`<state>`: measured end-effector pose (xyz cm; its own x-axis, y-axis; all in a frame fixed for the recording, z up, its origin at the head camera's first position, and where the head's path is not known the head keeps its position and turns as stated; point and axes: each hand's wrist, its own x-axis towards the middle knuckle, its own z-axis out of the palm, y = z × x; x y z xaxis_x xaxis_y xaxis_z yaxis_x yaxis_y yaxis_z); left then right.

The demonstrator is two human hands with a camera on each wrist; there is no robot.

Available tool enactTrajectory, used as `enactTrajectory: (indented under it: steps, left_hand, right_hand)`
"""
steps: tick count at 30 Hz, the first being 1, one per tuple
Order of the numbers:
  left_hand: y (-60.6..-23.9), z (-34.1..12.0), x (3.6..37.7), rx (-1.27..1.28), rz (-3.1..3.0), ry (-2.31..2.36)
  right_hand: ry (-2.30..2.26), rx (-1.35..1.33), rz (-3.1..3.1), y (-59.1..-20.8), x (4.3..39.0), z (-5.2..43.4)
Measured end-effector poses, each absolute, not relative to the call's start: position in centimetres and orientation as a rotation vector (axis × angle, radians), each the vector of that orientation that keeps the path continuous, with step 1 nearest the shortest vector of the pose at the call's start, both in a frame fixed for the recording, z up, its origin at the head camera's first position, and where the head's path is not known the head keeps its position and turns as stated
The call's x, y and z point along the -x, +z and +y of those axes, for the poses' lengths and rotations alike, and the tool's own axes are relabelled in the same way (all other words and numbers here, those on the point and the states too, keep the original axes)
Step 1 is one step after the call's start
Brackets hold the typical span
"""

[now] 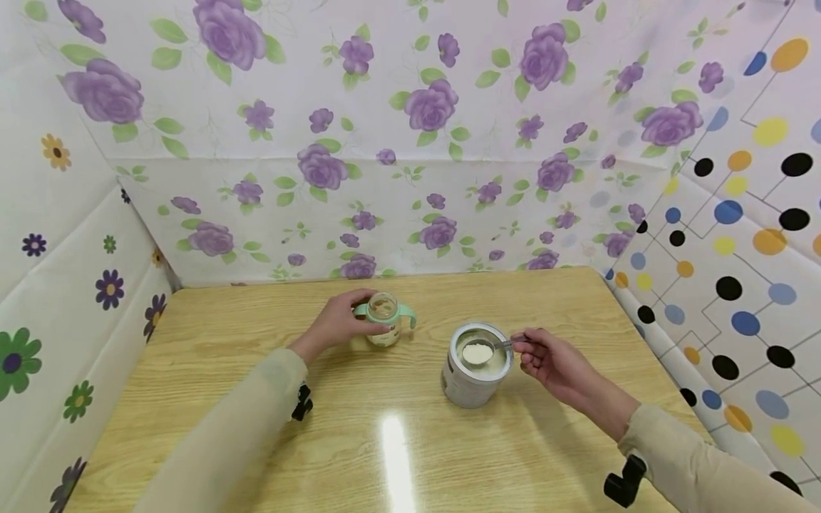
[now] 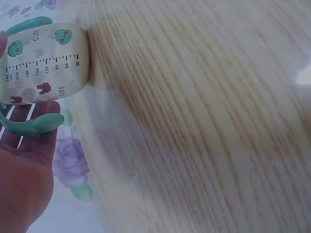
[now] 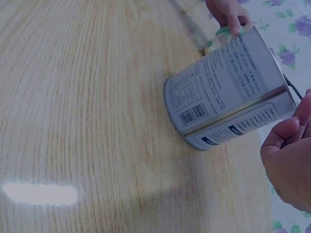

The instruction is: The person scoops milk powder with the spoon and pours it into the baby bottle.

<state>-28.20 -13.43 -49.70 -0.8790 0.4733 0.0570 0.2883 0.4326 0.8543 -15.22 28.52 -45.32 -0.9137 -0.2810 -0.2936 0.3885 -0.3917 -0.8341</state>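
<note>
1. The left hand (image 1: 338,322) curls its fingers round the small clear baby bottle with mint-green handles (image 1: 385,320), which stands upright on the pale wooden table (image 1: 256,399); the bottle's lid is off and its mouth open

2. In the left wrist view that hand's palm (image 2: 22,179) lies against the bottle (image 2: 46,63); the far handle and the bottle's top are cut off at the frame edge, and the table there is blurred

3. To the right of this hand, and just left of the right hand, stands the open round grey metal tin of pale powder (image 1: 476,365), apart from the bottle

4. The right hand (image 1: 554,360) pinches the handle of a small scoop heaped with white powder (image 1: 477,353), held over the tin's mouth

5. In the right wrist view the tin's printed wall (image 3: 228,92) fills the middle; the right hand (image 3: 289,165) is cut off at the edge, the scoop is hidden, and only the left fingertips (image 3: 228,12) show beyond the tin
</note>
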Motion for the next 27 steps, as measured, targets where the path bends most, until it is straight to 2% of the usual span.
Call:
enactTrajectory:
  steps: [11,21,27]
  left_hand:
    - [-50.0,-13.4,28.2,-0.679,2.509,1.439]
    - [-49.8,-13.3,27.9,-0.680,2.521,1.429]
    - [-49.9,-13.3,27.9,-0.681,2.534,1.426]
  right_hand:
    - [-2.359,-0.109,1.422,-44.1,15.6,28.5]
    - [-2.386,-0.028,1.387,-41.0,17.1,27.3]
    - [-2.377,-0.070,1.438,-39.0,18.7,25.3]
